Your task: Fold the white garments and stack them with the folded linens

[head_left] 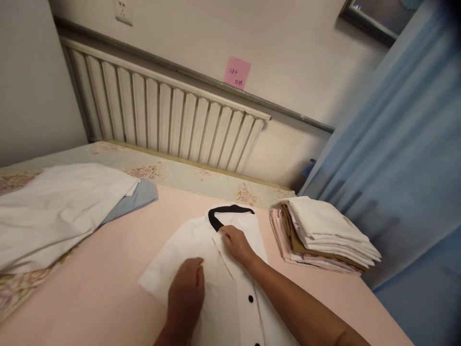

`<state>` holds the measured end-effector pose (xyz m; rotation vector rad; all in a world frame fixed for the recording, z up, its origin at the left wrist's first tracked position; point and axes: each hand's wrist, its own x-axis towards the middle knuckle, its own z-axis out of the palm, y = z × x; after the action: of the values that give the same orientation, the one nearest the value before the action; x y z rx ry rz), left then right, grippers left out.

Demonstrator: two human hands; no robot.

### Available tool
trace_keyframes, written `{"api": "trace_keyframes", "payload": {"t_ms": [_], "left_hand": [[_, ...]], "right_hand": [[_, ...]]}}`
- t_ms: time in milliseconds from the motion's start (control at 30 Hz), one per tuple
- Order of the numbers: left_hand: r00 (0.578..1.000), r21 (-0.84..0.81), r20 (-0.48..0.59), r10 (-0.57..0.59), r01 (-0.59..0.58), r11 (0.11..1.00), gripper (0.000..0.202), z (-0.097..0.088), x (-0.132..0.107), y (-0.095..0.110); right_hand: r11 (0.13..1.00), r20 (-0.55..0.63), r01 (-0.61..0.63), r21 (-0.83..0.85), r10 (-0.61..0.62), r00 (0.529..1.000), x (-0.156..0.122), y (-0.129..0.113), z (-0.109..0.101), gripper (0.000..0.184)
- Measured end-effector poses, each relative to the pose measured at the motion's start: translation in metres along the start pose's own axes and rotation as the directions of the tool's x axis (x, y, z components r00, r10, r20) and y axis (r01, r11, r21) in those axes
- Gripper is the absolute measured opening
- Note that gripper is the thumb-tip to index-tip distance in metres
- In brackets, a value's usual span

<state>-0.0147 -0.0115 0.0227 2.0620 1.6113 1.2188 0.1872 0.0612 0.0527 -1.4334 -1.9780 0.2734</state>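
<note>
A white shirt (201, 240) with a black-trimmed collar (234, 208) and black buttons lies flat, front up, in the middle of a pink cloth. My right hand (236, 242) is at the neckline just below the black trim, its fingers closed on the shirt's front edge. Over the shirt's left side is my left hand (187, 288), loosely curled, with a small gap between thumb and fingers. Nothing shows in it, and its fingertips are partly hidden. Below my right hand, a thin dark line runs down the shirt front.
A stack of folded clothes (327, 233) sits at the right, beside a blue curtain (389, 139). White fabric (65, 211) and a blue-grey piece (135, 199) lie at the left. Behind the bed, a radiator (165, 110) runs along the wall.
</note>
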Motion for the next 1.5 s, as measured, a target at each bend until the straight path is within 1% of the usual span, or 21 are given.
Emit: {"api": "trace_keyframes", "payload": {"t_ms": [67, 100, 200, 333, 400, 500, 567, 600, 633, 667, 733, 767, 800, 833, 900, 967, 1033, 1100, 1233, 1433, 1500], "left_hand": [[0.997, 0.171, 0.008, -0.081, 0.079, 0.982, 0.033, -0.02, 0.016, -0.011], [0.986, 0.264, 0.005, -0.165, 0.158, 0.952, 0.035, -0.03, 0.023, -0.016], [0.929, 0.444, 0.008, -0.369, 0.327, 0.834, 0.039, -0.052, 0.036, -0.024], [0.888, 0.513, 0.15, -0.435, 0.306, 0.802, 0.032, -0.063, 0.036, -0.029], [0.865, 0.481, 0.204, -0.458, 0.319, 0.817, 0.029, -0.065, 0.035, -0.032], [0.828, 0.329, 0.237, -0.509, 0.424, 0.844, 0.026, -0.068, 0.036, -0.039], [0.817, 0.15, 0.212, -0.536, 0.515, 0.844, 0.023, -0.07, 0.04, -0.041], [0.815, 0.011, 0.186, -0.548, 0.556, 0.831, 0.021, -0.07, 0.043, -0.041], [0.806, -0.165, 0.165, -0.568, 0.591, 0.79, 0.021, -0.069, 0.045, -0.041], [0.789, -0.366, 0.159, -0.594, 0.606, 0.706, 0.024, -0.068, 0.047, -0.041], [0.732, -0.713, 0.225, -0.643, 0.574, 0.403, 0.035, -0.064, 0.05, -0.04], [0.703, -0.81, 0.281, -0.654, 0.538, 0.231, 0.039, -0.062, 0.052, -0.04], [0.68, -0.861, 0.331, -0.655, 0.501, 0.085, 0.041, -0.06, 0.053, -0.041], [0.663, -0.884, 0.366, -0.653, 0.468, -0.02, 0.041, -0.058, 0.054, -0.042], [0.652, -0.901, 0.396, -0.646, 0.413, -0.135, 0.039, -0.054, 0.057, -0.044], [0.673, -0.908, 0.405, -0.619, 0.373, -0.189, 0.037, -0.051, 0.059, -0.045], [0.711, -0.917, 0.395, -0.582, 0.347, -0.198, 0.036, -0.049, 0.06, -0.046], [0.74, -0.925, 0.374, -0.56, 0.341, -0.167, 0.035, -0.047, 0.059, -0.046], [0.767, -0.92, 0.373, -0.522, 0.377, -0.103, 0.037, -0.041, 0.055, -0.048], [0.81, -0.909, 0.337, -0.48, 0.412, 0.056, 0.037, -0.032, 0.052, -0.051], [0.822, -0.901, 0.289, -0.491, 0.406, 0.15, 0.038, -0.03, 0.051, -0.051]], "right_hand": [[1.0, 0.008, -0.005, 0.008, 0.005, 1.0, 0.0, -0.006, -0.001, 0.034], [1.0, 0.015, -0.01, 0.012, 0.01, 1.0, 0.001, -0.009, -0.001, 0.033], [0.999, 0.045, -0.045, 0.011, 0.044, 0.998, 0.015, -0.013, 0.004, 0.028], [0.993, 0.099, -0.115, -0.024, 0.117, 0.988, 0.051, -0.012, 0.019, 0.024], [0.988, 0.132, -0.142, -0.053, 0.148, 0.98, 0.069, -0.01, 0.03, 0.025], [0.981, 0.188, -0.164, -0.103, 0.181, 0.965, 0.091, -0.007, 0.049, 0.029], [0.976, 0.227, -0.175, -0.133, 0.202, 0.953, 0.1, -0.005, 0.061, 0.035], [0.972, 0.247, -0.182, -0.145, 0.214, 0.945, 0.104, -0.004, 0.067, 0.038], [0.969, 0.266, -0.191, -0.154, 0.227, 0.937, 0.107, -0.004, 0.072, 0.04], [0.967, 0.284, -0.199, -0.16, 0.238, 0.929, 0.11, -0.004, 0.077, 0.039], [0.963, 0.313, -0.216, -0.164, 0.258, 0.914, 0.116, -0.004, 0.083, 0.03], [0.961, 0.323, -0.226, -0.161, 0.268, 0.908, 0.119, -0.004, 0.086, 0.024], [0.959, 0.329, -0.239, -0.155, 0.278, 0.902, 0.121, -0.005, 0.087, 0.018], [0.956, 0.332, -0.255, -0.144, 0.29, 0.898, 0.123, -0.006, 0.088, 0.013], [0.949, 0.327, -0.3, -0.102, 0.317, 0.89, 0.126, -0.008, 0.089, 0.009], [0.934, 0.313, -0.355, -0.032, 0.346, 0.884, 0.127, -0.01, 0.089, 0.013], [0.911, 0.291, -0.408, 0.056, 0.376, 0.88, 0.127, -0.011, 0.09, 0.018], [0.882, 0.265, -0.45, 0.141, 0.404, 0.875, 0.126, -0.011, 0.091, 0.022], [0.825, 0.229, -0.497, 0.268, 0.447, 0.865, 0.123, -0.008, 0.094, 0.022], [0.777, 0.219, -0.502, 0.38, 0.451, 0.865, 0.117, -0.004, 0.093, 0.017], [0.771, 0.221, -0.495, 0.401, 0.443, 0.869, 0.116, -0.005, 0.091, 0.018]]}}
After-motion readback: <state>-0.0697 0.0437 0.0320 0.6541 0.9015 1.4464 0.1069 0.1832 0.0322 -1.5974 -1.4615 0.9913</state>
